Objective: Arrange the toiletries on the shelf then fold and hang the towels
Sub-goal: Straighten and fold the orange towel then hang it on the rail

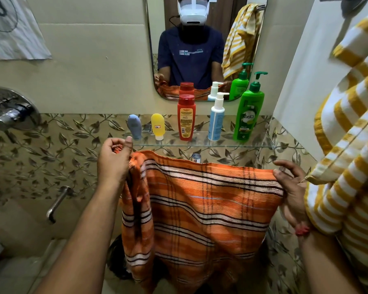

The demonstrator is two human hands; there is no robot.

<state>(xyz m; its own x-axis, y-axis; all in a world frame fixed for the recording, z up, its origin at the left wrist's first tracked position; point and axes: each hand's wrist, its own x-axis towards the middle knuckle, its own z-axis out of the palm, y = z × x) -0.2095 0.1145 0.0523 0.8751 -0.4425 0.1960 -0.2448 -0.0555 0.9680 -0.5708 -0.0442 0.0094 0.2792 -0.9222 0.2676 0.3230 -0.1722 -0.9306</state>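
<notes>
An orange striped towel (200, 204) hangs spread out in front of me, below the glass shelf (200, 145). My left hand (114, 160) pinches its bunched top left corner. My right hand (289, 183) grips its top right corner. Five toiletries stand in a row on the shelf: a blue tube (134, 126), a yellow tube (158, 126), a red bottle (186, 117), a white and blue pump bottle (216, 117) and a green pump bottle (248, 111). A yellow and white striped towel (346, 149) hangs at the right edge.
A mirror (206, 47) above the shelf reflects a person in a dark shirt. A chrome shower control (13, 111) and a spout (56, 203) project from the left wall. A white printed cloth (13, 30) hangs top left. A dark bucket sits under the towel.
</notes>
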